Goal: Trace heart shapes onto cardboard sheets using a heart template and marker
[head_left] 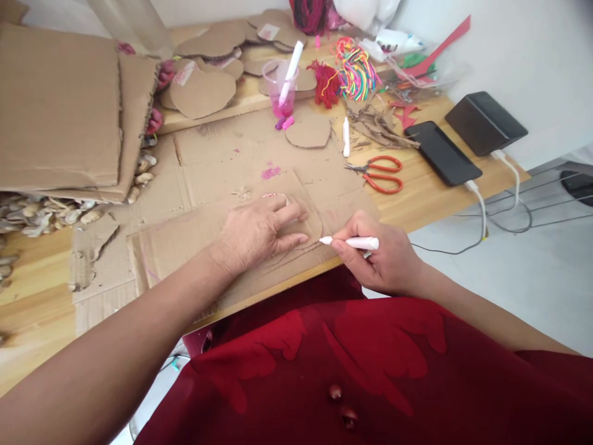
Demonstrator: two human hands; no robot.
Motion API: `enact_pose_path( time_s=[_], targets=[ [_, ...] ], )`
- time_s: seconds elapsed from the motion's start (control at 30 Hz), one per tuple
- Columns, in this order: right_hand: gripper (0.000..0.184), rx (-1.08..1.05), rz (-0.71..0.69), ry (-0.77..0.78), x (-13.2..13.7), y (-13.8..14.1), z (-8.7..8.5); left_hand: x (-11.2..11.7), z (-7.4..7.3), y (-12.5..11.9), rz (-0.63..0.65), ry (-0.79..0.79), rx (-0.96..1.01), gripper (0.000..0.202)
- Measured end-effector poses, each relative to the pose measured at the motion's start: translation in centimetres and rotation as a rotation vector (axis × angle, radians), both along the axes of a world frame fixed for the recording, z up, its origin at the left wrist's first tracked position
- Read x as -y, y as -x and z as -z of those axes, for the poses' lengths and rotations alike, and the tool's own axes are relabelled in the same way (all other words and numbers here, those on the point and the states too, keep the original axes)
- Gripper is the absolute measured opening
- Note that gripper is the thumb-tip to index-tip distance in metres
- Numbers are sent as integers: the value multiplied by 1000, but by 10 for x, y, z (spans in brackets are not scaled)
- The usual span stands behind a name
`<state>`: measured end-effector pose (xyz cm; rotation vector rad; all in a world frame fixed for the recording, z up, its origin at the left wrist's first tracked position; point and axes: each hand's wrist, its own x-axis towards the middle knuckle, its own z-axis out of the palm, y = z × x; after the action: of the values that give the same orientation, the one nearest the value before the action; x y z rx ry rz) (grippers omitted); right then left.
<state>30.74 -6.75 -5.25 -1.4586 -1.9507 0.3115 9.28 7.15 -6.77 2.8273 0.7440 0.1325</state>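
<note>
My left hand (264, 228) lies with its fingers spread on a rounded cardboard cutout (314, 224), pressing it onto a cardboard sheet (180, 244) near the table's front edge. Part of the cutout is hidden under the fingers. A white marker (364, 243) is pinched in my right hand (386, 256), just to the right of the cutout. Its tip points left and meets the cardboard by the cutout's lower right edge; whether it touches is hard to tell.
Orange-handled scissors (369, 174) lie right of the cardboard, near a black phone (442, 153) and a dark box (486, 123). A pink cup (273, 83) holds another marker. Cardboard cutouts (204, 89), colourful cords (356, 74) and shells (55, 213) lie around; large cardboard sheets (60, 111) are stacked left.
</note>
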Motion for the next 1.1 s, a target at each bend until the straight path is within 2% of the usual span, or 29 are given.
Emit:
enact_pose_path(
  time_s=[0.3, 0.53, 0.73, 0.97, 1.1],
  targets=[
    [15, -18, 79, -15, -20, -14, 2, 0, -1, 0, 9, 30, 24, 37],
    [15, -5, 110, -12, -7, -9, 1, 1, -1, 0, -7, 30, 28, 38],
    [16, -8, 18, -33, 2, 3, 5, 2, -3, -1, -27, 41, 5, 42],
    [18, -31, 29, -4, 7, 15, 8, 2, -2, -2, -53, 32, 12, 40],
    [15, -63, -53, -36, 2, 21, 11, 2, -1, -1, -42, 28, 23, 41]
  ],
)
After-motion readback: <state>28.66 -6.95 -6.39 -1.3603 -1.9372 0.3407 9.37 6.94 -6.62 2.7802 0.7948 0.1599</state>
